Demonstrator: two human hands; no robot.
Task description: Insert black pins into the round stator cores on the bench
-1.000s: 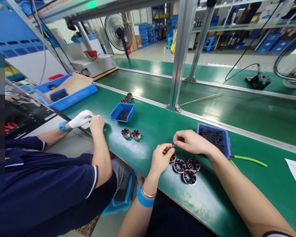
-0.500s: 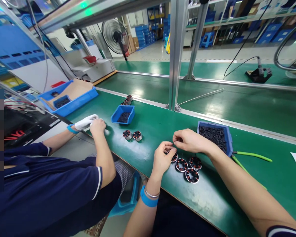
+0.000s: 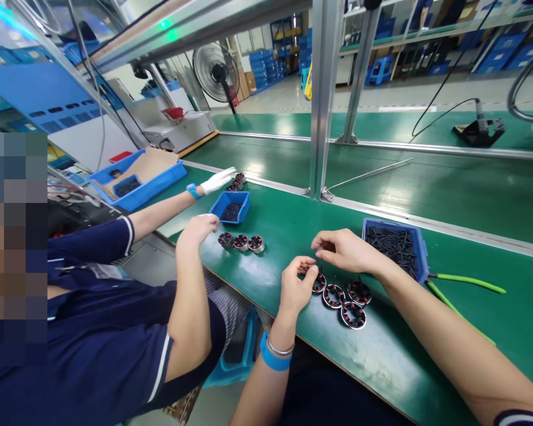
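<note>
Head view: a round stator [image 3: 318, 282] is being worked near the tabletop's front edge.
Left hand [image 3: 296, 288] is pinched on it, right hand [image 3: 344, 251] is pinched on something too small to tell; three stators [image 3: 349, 302] are laid beside.

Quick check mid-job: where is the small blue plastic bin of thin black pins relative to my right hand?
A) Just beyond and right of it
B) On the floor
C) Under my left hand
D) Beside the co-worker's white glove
A: the small blue plastic bin of thin black pins sits on the green bench mat just beyond and right of the right hand.
</note>
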